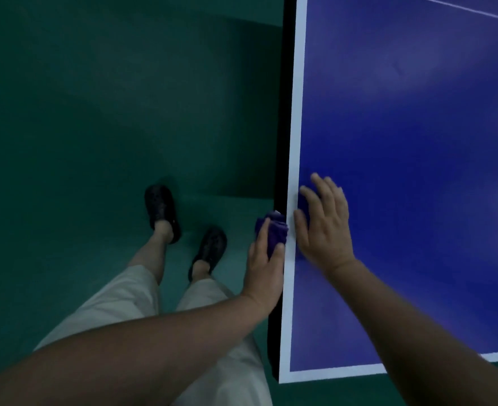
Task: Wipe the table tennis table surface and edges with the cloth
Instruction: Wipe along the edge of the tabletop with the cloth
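The blue table tennis table (417, 142) fills the right side, with a white border line and a black side edge (281, 127) running from top to bottom. My left hand (267, 265) grips a bunched purple cloth (274, 231) and holds it against the black side edge, just below the tabletop. My right hand (324, 227) lies flat on the blue surface beside the white line, fingers spread and straight, level with the cloth.
The table's near corner (283, 376) is at the bottom centre. A dark green floor (95, 112) lies to the left. My legs in beige trousers and black shoes (161, 212) stand close beside the table edge.
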